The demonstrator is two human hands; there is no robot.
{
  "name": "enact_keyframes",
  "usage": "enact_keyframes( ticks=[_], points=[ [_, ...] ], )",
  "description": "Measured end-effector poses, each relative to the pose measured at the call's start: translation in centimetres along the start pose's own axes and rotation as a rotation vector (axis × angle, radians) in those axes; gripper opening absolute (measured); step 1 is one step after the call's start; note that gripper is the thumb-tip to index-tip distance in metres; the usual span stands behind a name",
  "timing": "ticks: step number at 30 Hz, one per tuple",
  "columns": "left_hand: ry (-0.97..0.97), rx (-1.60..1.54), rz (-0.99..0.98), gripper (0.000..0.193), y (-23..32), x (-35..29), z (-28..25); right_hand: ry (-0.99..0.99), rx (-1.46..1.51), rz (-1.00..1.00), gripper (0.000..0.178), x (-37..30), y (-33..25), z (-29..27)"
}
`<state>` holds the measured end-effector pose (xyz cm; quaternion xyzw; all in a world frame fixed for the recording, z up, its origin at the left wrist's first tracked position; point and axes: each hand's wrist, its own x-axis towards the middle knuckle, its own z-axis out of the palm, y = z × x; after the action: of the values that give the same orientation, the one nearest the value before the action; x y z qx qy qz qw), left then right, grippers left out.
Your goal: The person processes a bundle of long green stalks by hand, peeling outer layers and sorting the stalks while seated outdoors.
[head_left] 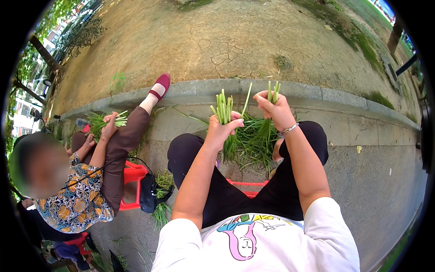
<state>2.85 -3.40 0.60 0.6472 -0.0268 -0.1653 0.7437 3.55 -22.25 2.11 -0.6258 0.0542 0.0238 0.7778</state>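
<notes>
In the head view, the person's left hand [224,128] is wrapped firmly round a thick bundle of pale-green cut stalks [222,109], ends up, with one longer stalk [247,97] slanting beside its thumb. Over to the right, the right hand [276,109] is closed on a thinner bunch of green stalks [273,89]; whether its pinched thumb and forefinger grip anything more, I can't tell. Both bunches are held up between the black-trousered knees, above a loose heap of long, thin green leaves [249,144], short of the grey stone kerb [308,93]. Off to the left, a seated co-worker in a patterned shirt [81,197] holds another green bunch [97,123], near a red plastic stool [130,174].
</notes>
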Motion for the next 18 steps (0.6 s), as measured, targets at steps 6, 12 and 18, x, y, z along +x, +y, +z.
enact_keyframes(
  ticks=[6,12,18],
  points=[
    [-0.173,-0.05,-0.108,0.016,-0.3,0.0,0.3,-0.149,0.1,0.027,0.017,0.0,0.4,0.5],
    [-0.166,-0.111,-0.105,0.025,-0.1,0.3,-0.3,-0.034,0.089,-0.137,0.021,0.3,-0.7,-0.6],
    [-0.261,-0.231,-0.169,0.03,0.0,0.1,-0.9,-0.165,0.005,-0.132,0.018,-0.1,0.0,0.0]
  ],
)
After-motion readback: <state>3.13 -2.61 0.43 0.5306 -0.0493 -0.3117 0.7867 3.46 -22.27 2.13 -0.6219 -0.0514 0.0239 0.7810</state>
